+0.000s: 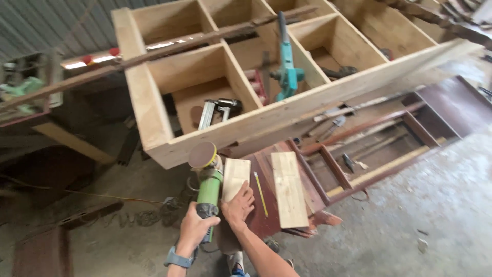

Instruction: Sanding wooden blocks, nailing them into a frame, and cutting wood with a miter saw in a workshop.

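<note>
A big pale plywood shelf unit [154, 118], boxy with square compartments, lies across the dark red table [271, 215]. Just below the unit's front edge rests a small smooth rectangular wood board [235, 177]; the right hand [238, 206] presses flat on it, fingers spread. Left of the board, the left hand [195, 228] has its fingers wrapped around a green cylindrical sander [209, 182] with a round brown disc.

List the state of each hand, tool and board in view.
Left hand: closed around the green angle grinder's handle.
Right hand: flat on the small pale wooden board.
Longer pale wooden board: lying flat, untouched.
Yellow pencil: lying between boards.
Teal power tool: resting in the wooden shelf unit.
</note>
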